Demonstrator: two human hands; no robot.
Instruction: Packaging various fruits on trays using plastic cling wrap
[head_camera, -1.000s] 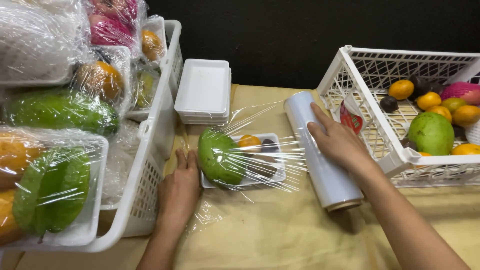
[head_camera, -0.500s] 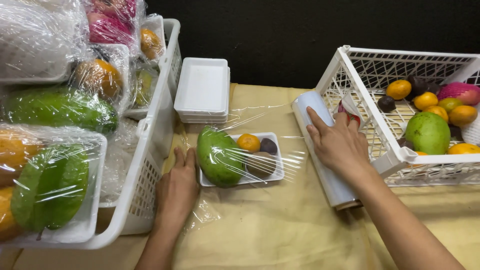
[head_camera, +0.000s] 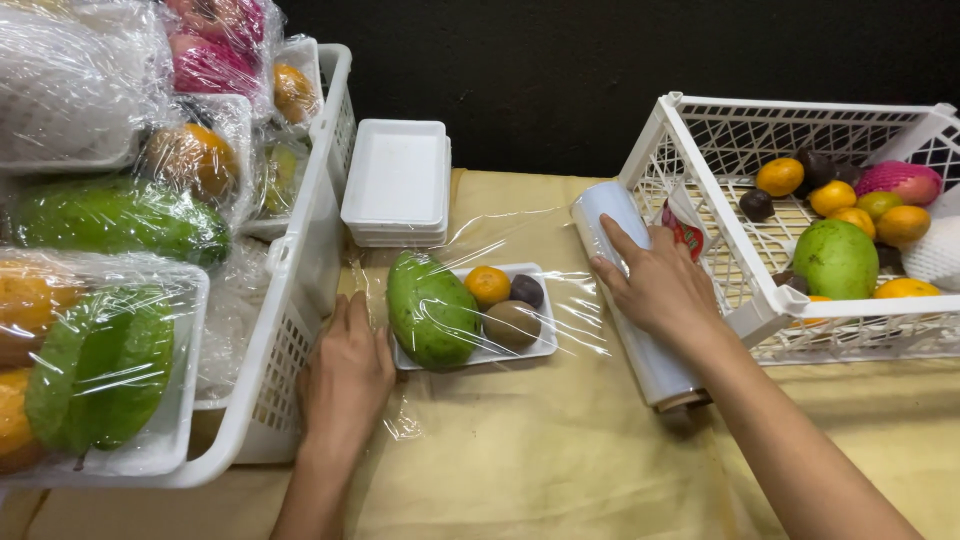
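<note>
Film, clear and stretched flat, spans from the roll of wrap on the right over a white foam tray at mid-table. The tray holds a green mango, an orange citrus fruit, a dark purple fruit and a brown kiwi. Left hand lies flat, fingers together, pressing the film's loose end to the tan cloth just left of the tray. Right hand rests open on top of the roll, fingers extended along it. A stack of empty white trays stands behind the filled tray. White basket at left contains wrapped fruit packs; white crate at right contains loose fruit, with a red-and-white packet tucked at its near wall.

Against the earlier frames, the roll sits farther right, the film is drawn tighter with fewer creases, and the left hand remains in place.
</note>
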